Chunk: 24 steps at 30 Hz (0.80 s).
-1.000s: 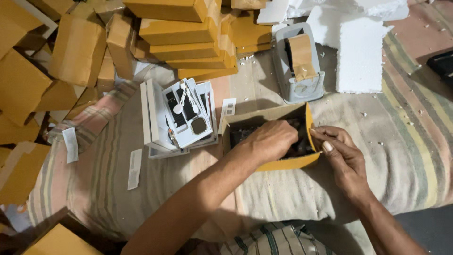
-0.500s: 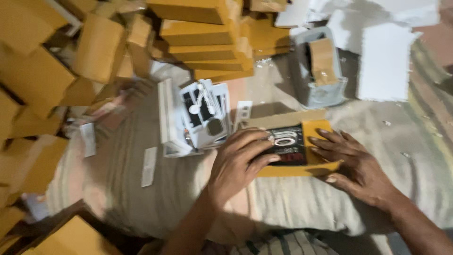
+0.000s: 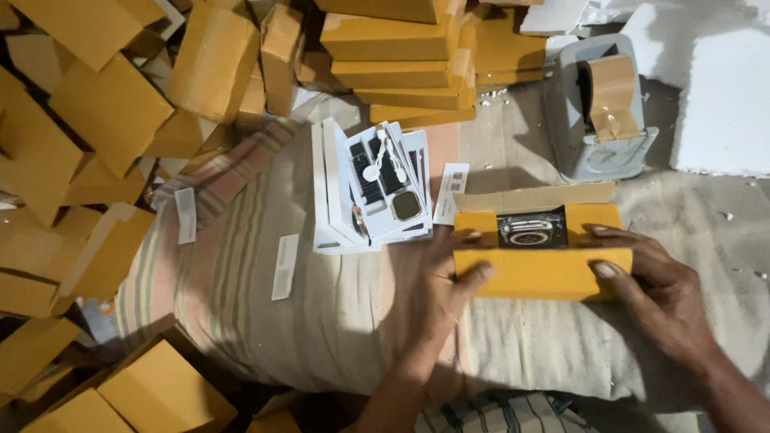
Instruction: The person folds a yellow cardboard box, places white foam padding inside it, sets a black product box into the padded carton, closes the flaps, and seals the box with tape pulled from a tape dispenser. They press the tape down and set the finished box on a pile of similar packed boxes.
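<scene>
Bare cloth (image 3: 337, 321) lay open left of the left hand (image 3: 429, 297), crossed only by flat labels (image 3: 285, 266); the white trays (image 3: 373, 188) stood just beyond that hand, blocking the way forward; the box (image 3: 541, 261) filled the gap between both hands; behind it the tape dispenser (image 3: 601, 108) and stacked cartons (image 3: 401, 56) closed the far side; right of the right hand (image 3: 662, 301) the cloth lay free up to the foam (image 3: 722, 104); loose cartons (image 3: 96, 120) crowded the left edge.

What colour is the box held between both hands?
Yellow-orange box, plain cardboard; head view shows it.
</scene>
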Available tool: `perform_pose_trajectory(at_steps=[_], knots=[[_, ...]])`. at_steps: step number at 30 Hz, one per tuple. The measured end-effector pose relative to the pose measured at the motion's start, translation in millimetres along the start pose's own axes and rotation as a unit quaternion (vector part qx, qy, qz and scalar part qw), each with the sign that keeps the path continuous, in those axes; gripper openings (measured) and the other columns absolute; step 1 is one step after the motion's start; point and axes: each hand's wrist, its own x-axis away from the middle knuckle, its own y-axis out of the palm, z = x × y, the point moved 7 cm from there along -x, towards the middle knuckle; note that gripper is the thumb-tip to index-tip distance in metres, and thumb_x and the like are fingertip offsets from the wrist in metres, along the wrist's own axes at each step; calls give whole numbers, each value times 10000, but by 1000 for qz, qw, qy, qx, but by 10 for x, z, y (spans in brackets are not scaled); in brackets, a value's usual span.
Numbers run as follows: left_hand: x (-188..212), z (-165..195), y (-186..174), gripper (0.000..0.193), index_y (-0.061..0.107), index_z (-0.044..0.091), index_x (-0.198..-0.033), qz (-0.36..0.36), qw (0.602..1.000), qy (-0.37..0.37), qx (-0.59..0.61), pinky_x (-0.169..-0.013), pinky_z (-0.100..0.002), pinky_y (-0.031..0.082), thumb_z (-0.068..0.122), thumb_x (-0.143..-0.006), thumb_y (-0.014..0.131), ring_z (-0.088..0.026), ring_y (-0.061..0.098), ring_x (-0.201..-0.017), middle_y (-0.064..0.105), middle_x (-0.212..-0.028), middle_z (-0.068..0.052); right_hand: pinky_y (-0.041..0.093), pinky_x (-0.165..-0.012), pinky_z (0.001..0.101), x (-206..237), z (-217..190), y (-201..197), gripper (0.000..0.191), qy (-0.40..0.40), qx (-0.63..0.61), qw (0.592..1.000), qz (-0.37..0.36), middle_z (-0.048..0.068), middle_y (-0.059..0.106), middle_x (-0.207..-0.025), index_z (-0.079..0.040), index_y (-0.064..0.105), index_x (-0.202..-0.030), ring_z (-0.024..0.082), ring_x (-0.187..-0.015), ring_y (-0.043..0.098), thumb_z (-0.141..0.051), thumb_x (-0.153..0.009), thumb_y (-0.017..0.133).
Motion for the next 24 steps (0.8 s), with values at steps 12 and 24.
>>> perform_pose_trajectory(at_steps=[12,24], knots=[[-190,-86,-56,865,243,103,-1655,-27,992,95,-75,-1230,-411,326,135,-943,733,-325,375,-1517,388,-1641,-195,359,-1142,481,-316,-242,54,927,7,31,999,9,243,275,-1646,-77,126,-1673,393,-1489,341,-135,-905,643],[-96,-151,-59,692,341,111,-1645,-54,935,230,-263,-1256,-481,358,449,-1077,545,-412,349,-1568,288,-1717,-243,32,-1249,552,-115,-525,483,836,-192,418,888,-12,144,276,-1601,-100,233,-1563,306,-1540,141,-621,-925,377]])
